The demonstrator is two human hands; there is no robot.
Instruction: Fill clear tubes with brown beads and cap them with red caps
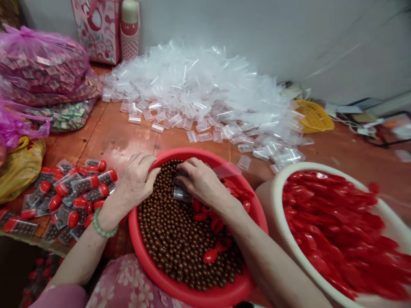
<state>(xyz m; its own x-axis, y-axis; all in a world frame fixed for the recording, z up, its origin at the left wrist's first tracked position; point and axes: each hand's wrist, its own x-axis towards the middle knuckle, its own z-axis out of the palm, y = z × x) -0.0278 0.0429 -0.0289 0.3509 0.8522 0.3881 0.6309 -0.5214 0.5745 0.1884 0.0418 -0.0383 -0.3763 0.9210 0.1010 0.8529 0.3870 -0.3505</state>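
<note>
At one basin point(205, 298), two hands point(201, 179)

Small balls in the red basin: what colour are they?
The balls are glossy brown, clearest in the head view.

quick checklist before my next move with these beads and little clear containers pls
1. Small round brown beads available in the round red plastic basin: ok, spread across much of it.
2. Small clear plastic container at the right hand: ok, by the fingers.
3. Firm grip on it: cannot tell, fingertips partly hidden.
4. Left hand free: cannot tell, it is at the basin's far-left rim.
5. Glossy red plastic pieces within the basin: ok, several lie on the beads.
6. Red-topped filled containers in neat rows: not ok, jumbled.
</note>
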